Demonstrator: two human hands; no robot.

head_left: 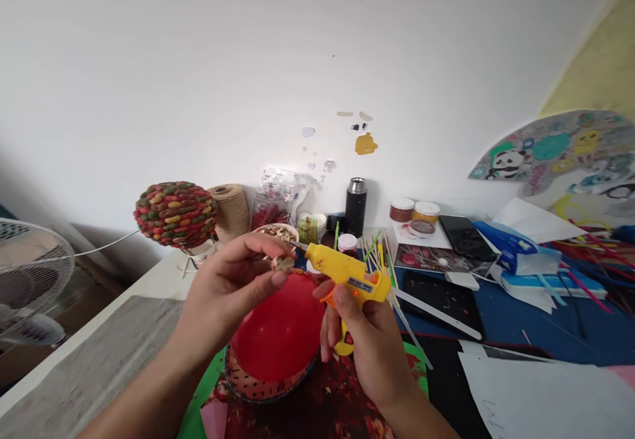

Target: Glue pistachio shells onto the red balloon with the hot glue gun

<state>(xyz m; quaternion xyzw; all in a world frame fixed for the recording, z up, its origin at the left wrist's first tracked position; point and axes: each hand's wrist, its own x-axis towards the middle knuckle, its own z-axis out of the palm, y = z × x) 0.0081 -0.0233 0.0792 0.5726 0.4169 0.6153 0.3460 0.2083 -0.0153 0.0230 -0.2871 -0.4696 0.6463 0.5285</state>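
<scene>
Between the thumb and fingers of my left hand (223, 290) is a small pale nutshell (282, 264). My right hand (360, 336) grips a yellow hot glue gun (342, 267), its nozzle pointing left towards the shell with a small gap between. A clear glue stick (436, 313) sticks out of the gun's back end. Below both hands, a red balloon (278, 326) rests in a woven basket (268, 389). Behind my left fingers stands a bowl (292, 231) holding many similar pale and brown pieces.
At the back left are a ball covered in coloured pieces (174, 214) and a twine spool (231, 211). A black flask (356, 207), paint jars (425, 212) and thin sticks (370, 247) line the back. A phone (466, 237) lies right; a fan (34, 280) stands far left.
</scene>
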